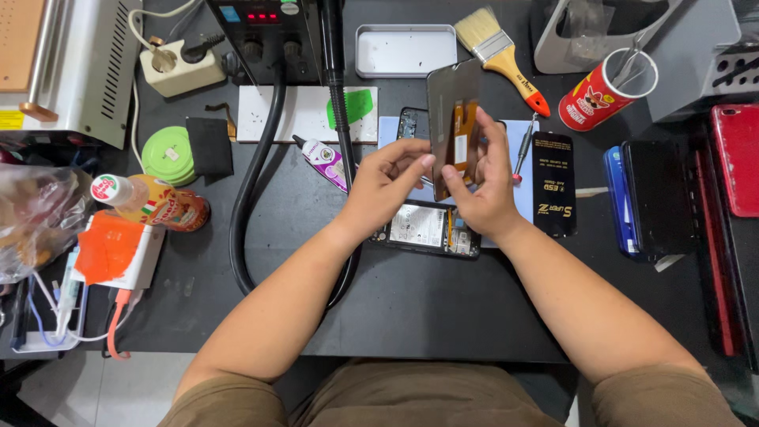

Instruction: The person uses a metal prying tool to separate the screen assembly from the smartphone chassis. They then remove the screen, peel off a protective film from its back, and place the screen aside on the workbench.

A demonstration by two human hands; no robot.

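Observation:
My left hand (389,183) and my right hand (486,178) hold a dark phone screen panel (449,103) upright between them above the black work mat. An orange-brown flex ribbon shows on the panel's back. My left fingertips pinch its left edge. My right fingers wrap its lower right side. Below the hands lies an opened phone body (427,228) with its insides exposed. A small screwdriver (523,149) rests on the light blue pad to the right.
A paintbrush (500,52), a metal tray (405,50), a red can of tweezers (607,89), a glue tube (326,159), a black hose (251,183), a drink bottle (158,204), stacked phones (656,198) and a black screen-protector packet (553,183) surround the mat.

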